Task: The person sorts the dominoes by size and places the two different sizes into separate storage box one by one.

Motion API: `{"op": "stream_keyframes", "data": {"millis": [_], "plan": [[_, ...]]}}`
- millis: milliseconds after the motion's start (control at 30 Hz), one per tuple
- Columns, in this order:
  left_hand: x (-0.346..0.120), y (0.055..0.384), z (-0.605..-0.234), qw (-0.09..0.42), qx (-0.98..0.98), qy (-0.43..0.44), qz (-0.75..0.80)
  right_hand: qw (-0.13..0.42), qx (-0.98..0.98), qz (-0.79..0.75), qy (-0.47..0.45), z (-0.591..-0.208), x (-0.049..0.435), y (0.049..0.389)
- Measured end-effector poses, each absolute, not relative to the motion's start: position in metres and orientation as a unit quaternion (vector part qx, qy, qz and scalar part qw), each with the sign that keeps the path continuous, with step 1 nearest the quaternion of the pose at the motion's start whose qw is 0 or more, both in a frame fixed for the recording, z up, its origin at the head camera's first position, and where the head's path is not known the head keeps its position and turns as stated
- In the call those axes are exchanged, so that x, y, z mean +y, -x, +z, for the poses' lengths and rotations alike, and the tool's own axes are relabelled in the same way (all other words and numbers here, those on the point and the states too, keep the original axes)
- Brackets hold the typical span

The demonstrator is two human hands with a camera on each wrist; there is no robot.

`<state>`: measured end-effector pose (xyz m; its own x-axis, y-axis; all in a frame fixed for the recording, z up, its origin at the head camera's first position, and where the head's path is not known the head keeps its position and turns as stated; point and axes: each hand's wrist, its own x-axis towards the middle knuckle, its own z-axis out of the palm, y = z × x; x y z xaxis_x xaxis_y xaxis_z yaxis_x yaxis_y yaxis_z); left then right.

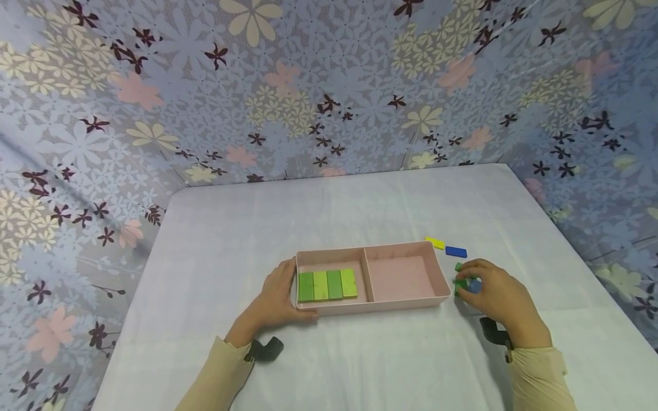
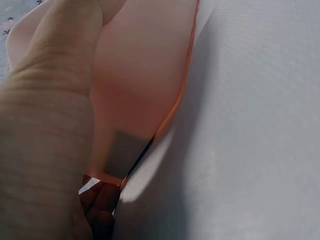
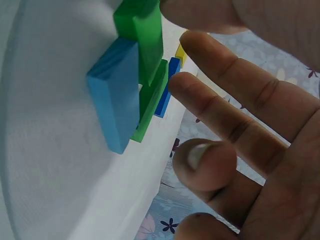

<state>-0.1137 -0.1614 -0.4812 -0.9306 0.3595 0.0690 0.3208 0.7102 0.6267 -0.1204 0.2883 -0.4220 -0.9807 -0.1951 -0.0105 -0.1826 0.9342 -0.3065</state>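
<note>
My left hand [image 1: 277, 291] grips the left end of a pink two-compartment tray [image 1: 406, 305], thumb along the front wall and fingers round the end. In the left wrist view, the thumb [image 2: 50, 110] lies large against the pink wall. Several green and yellow-green blocks [image 1: 335, 284] stand side by side in the left compartment. Beyond the tray's right end, my right hand [image 1: 501, 291] hovers with fingers spread apart. In the right wrist view, its thumb tip is right beside a green block [image 3: 142, 40]. A light-blue block [image 3: 117, 95] and another green block [image 3: 152, 97] are close by.
A yellow block [image 1: 434, 243] and a dark-blue block [image 1: 456, 252] lie behind the right hand, near the tray's back right corner. White cloth covers the table [image 1: 329, 211]. Flower-patterned fabric [image 1: 329, 85] hangs behind and at both sides.
</note>
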Motion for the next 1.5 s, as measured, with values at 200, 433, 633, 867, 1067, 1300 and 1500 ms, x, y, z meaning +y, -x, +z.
{"op": "stream_keyframes", "data": {"millis": [200, 433, 633, 867, 1067, 1300, 1500], "plan": [[-0.1611, 0.1134, -0.4802, 0.041, 0.925, -0.175, 0.334, 0.030, 0.984, -0.152, 0.093, -0.4243, 0.2882, 0.1208], [-0.1607, 0.1132, -0.4792, 0.040, 0.925, -0.173, 0.336, 0.028, 0.983, -0.151, 0.099, -0.4252, 0.2878, 0.1212], [-0.1607, 0.1131, -0.4805, 0.043, 0.925, -0.171, 0.336, 0.022, 0.982, -0.151, 0.110, -0.4274, 0.2877, 0.1202], [-0.1616, 0.1130, -0.4821, 0.043, 0.925, -0.176, 0.333, 0.022, 0.982, -0.147, 0.118, -0.4291, 0.2879, 0.1185], [-0.1618, 0.1146, -0.4795, 0.044, 0.925, -0.186, 0.328, 0.016, 0.982, -0.147, 0.119, -0.4283, 0.2895, 0.1202], [-0.1623, 0.1169, -0.4789, 0.044, 0.925, -0.192, 0.326, 0.027, 0.982, -0.151, 0.108, -0.4278, 0.2908, 0.1220], [-0.1616, 0.1158, -0.4810, 0.043, 0.924, -0.192, 0.328, 0.043, 0.982, -0.155, 0.102, -0.4282, 0.2918, 0.1213]]}}
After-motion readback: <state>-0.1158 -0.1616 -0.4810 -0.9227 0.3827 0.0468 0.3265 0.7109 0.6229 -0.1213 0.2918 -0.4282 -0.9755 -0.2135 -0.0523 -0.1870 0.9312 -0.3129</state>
